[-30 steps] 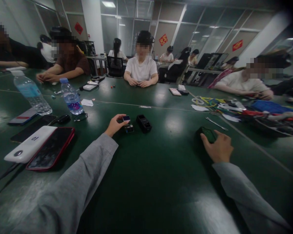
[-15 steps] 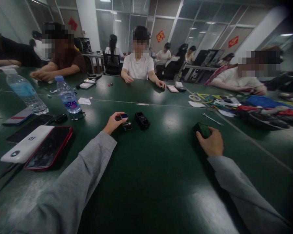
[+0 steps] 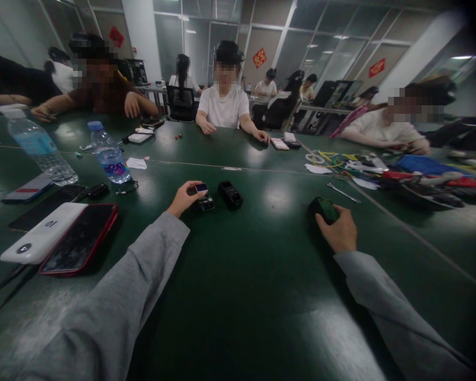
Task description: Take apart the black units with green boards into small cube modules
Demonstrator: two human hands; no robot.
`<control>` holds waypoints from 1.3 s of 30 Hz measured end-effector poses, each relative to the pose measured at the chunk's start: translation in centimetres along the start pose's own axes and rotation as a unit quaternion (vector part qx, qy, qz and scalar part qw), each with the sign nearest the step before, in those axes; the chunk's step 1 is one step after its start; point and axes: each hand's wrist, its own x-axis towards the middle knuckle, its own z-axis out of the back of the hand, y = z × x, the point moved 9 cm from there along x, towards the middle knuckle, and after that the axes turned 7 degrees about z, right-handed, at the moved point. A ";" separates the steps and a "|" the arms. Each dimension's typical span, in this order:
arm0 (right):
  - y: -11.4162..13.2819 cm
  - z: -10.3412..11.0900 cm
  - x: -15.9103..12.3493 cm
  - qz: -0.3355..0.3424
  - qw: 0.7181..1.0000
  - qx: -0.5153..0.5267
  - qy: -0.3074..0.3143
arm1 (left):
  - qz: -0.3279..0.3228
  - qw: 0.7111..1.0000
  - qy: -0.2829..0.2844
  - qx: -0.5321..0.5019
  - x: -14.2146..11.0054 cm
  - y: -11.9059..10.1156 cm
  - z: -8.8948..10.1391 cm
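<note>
Between the thumb and fingertips of my left hand is a small module with a dark screen, white at its edge. A little circuit board lies just below that screen; I cannot tell whether the two are joined. To their right, a black rectangular case with openings in its top rests on the table. My right hand grips the near end of a black box with a green top, its thumb on the left side and fingers on the right. The box's near end is hidden by the hand.
A wrench lies beyond my right hand, near a heap of cables. To the left are a phone with a red case, a white power bank and two water bottles, the nearer one blue-capped. Co-workers sit around the table.
My right hand has shifted slightly left with the box, its fingers drawn in closer. My left hand keeps its pinch. Across the table, one person reached sideways and another spread both arms.
</note>
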 end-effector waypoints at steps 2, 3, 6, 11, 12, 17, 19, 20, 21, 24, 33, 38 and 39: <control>0.8 -0.1 0.0 0.026 0.999 0.019 0.003 | 0.002 1.000 0.004 0.007 0.0 0.1 -0.1; 1.4 -0.2 0.0 0.041 0.999 0.028 0.004 | 0.003 1.000 0.006 0.009 0.1 0.2 -0.1; 3.3 -0.7 -0.2 0.085 0.995 0.058 0.013 | 0.002 1.000 0.008 0.007 0.2 0.4 -0.1; 8.4 -1.7 -1.2 0.175 0.976 0.120 0.045 | -0.012 1.000 0.014 -0.005 0.4 0.2 -0.3; 9.5 -1.9 -1.5 0.192 0.971 0.131 0.053 | -0.014 1.000 0.014 -0.007 0.4 0.1 -0.3; 14.0 -3.1 -2.6 0.237 0.954 0.159 0.088 | -0.002 1.000 0.017 -0.026 0.2 -0.1 -0.4; 15.0 -3.5 -2.7 0.245 0.952 0.164 0.082 | 0.003 0.999 0.019 -0.044 0.2 0.0 -0.4; 15.3 -3.7 -2.6 0.246 0.952 0.166 0.078 | 0.003 0.998 0.021 -0.051 0.2 0.0 -0.4; 15.5 -3.9 -2.6 0.246 0.952 0.168 0.075 | 0.001 0.998 0.022 -0.054 0.2 0.1 -0.4; 15.7 -4.4 -2.5 0.243 0.950 0.176 0.079 | -0.009 0.999 0.024 -0.038 0.4 0.2 -0.4; 18.5 -6.8 -1.2 0.260 0.940 0.202 0.091 | -0.018 0.999 0.043 -0.014 0.1 -0.2 -0.3; 21.2 -9.0 -0.5 0.271 0.937 0.202 0.083 | -0.008 0.999 0.042 -0.022 0.1 -0.1 -0.3; 21.6 -9.2 -0.5 0.275 0.938 0.193 0.082 | -0.003 0.999 0.043 -0.028 0.1 0.0 -0.4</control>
